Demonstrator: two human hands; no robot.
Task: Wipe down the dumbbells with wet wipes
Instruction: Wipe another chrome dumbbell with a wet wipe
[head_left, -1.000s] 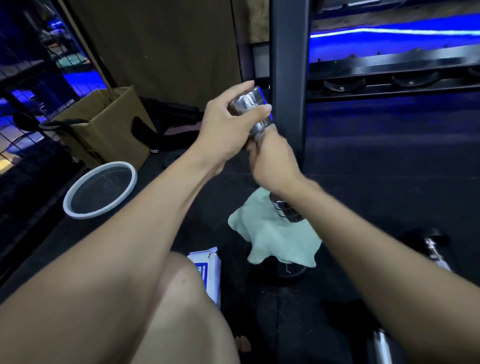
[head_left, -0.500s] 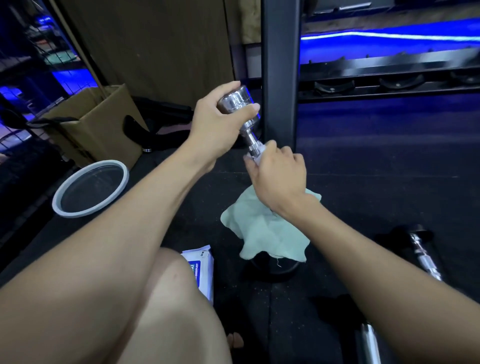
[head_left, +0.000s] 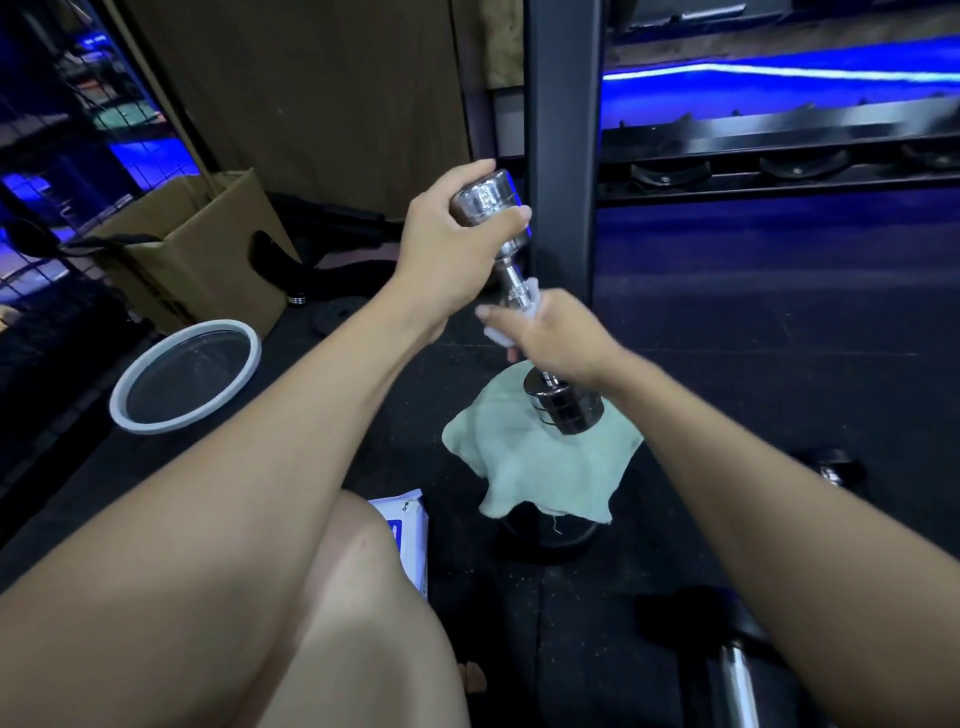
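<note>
Dark rubber floor (head_left: 779, 322) throughout, black rack upright (head_left: 558, 130) straight ahead with rack rails (head_left: 779, 171) running off right. Cardboard box (head_left: 208, 244) at left, open top, white-rimmed round lid (head_left: 184, 376) lying flat just in front of it. Pale green cloth (head_left: 540, 467) draped over a black round object (head_left: 545, 535) on the floor, centre. Chrome dumbbell (head_left: 511, 283) held tilted near-upright above the cloth, lower head just over or on it, contact not clear. Left hand (head_left: 447, 254) grip clenched round the upper head. Right hand (head_left: 561, 338) grip wrapped round the handle with a white wet wipe (head_left: 501, 336) bunched under the fingers. Wet wipes pack (head_left: 408, 525) flat on the floor beside the knee. Second dumbbell handle (head_left: 735, 680) at bottom right, another chrome piece (head_left: 831, 475) further right, blurred.
</note>
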